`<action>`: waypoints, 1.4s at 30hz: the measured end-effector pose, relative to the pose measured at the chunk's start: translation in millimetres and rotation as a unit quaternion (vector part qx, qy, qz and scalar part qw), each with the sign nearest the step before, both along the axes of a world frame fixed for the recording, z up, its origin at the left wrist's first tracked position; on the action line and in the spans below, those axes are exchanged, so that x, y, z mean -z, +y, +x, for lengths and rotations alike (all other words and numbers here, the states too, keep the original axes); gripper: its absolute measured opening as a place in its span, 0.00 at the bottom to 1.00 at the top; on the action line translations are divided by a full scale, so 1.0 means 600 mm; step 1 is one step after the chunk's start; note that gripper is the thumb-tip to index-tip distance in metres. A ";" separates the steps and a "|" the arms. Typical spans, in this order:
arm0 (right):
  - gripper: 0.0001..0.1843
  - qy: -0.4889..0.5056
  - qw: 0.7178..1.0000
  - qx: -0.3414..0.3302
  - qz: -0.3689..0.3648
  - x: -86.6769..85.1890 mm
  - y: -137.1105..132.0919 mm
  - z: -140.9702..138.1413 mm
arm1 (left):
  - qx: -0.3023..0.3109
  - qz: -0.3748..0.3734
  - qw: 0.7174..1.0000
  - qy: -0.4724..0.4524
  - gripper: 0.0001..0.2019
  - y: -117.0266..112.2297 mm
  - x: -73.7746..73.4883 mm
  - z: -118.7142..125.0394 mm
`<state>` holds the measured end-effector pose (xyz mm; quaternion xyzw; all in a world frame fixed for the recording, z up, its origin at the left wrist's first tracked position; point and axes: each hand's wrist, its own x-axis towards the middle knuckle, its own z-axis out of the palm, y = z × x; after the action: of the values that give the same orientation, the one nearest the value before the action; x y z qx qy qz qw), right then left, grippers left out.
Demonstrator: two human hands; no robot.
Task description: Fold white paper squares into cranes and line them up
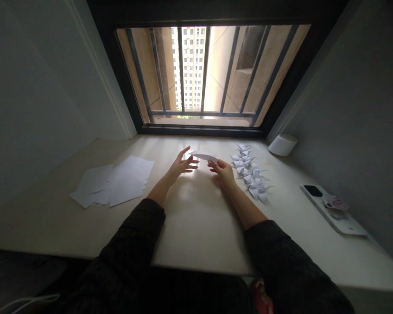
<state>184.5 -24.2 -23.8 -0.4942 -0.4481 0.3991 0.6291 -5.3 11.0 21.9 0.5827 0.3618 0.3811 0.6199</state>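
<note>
While the right hand (223,172) has a fairly tight grip on one end of a narrow folded strip of white paper (203,156), pinched between thumb and fingers, the left hand (182,165) is wide open, fingers spread, palm turned toward the strip. Its fingertips are right by the strip's other end, but from this angle I can't tell if they're actually touching it. So the strip is basically hanging off the right hand, just above the counter (196,222), between the two hands.

Just to the right of that hand is a long row of white origami cranes (249,172), and a messy pile of loose white paper sheets (113,181) sits off to the left. Further right there's a white cylindrical object (282,145) against the wall, plus a small black object (312,190) on a long white tray (330,213). Dark knit sleeves (131,244) cover both forearms up to mid-arm, and a barred window (212,76) sits at the far end of the counter.
</note>
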 end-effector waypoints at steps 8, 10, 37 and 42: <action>0.22 0.046 0.999 -0.015 -0.008 -0.005 -0.001 -0.004 | -0.034 0.078 0.996 -0.026 0.26 0.006 0.023 0.004; 0.22 0.048 0.999 -0.010 -0.006 -0.006 -0.002 -0.006 | -0.056 0.073 0.995 -0.035 0.23 0.010 0.029 0.008; 0.19 0.150 0.988 0.026 0.015 -0.008 -0.004 -0.020 | -0.144 -0.036 0.979 -0.137 0.20 -0.012 0.046 0.048; 0.25 0.180 0.983 0.042 0.021 -0.003 0.000 -0.020 | -0.175 -0.056 0.974 -0.132 0.21 -0.009 0.056 0.049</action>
<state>172.7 -24.4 -21.9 -0.4193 -0.3149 0.4448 0.7261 24.2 5.7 -11.6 0.4194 0.3940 0.5359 0.6178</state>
